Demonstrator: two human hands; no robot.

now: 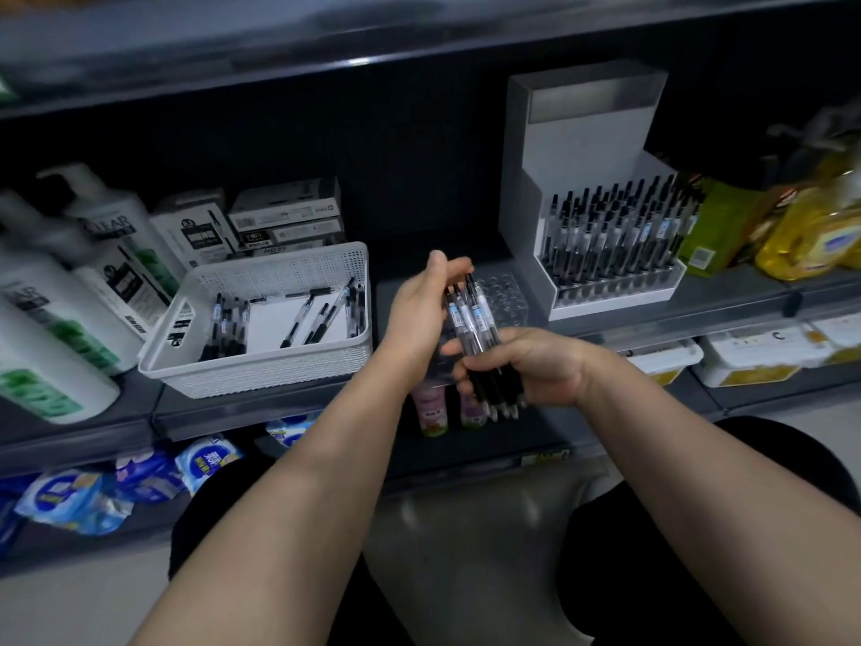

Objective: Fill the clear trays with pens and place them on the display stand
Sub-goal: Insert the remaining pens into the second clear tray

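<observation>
My right hand (536, 366) grips a bundle of black pens (475, 328) by their dark grips, tips pointing down toward me. My left hand (419, 310) touches the upper ends of the same pens, fingers curled around them. Just behind the hands a clear tray (505, 298) with round holes lies on the dark shelf, empty where visible. A white display stand (582, 226) at the right holds a tray full of upright pens (619, 230). A white perforated basket (279, 361) to the left contains several loose pens (321, 314).
White shampoo bottles (70, 291) and pen boxes (279, 216) fill the shelf's left side. Yellow and green packages (792, 226) stand right of the stand. Lower shelves hold blue packets (93, 496), small pink bottles (433, 412) and white tubs (745, 361).
</observation>
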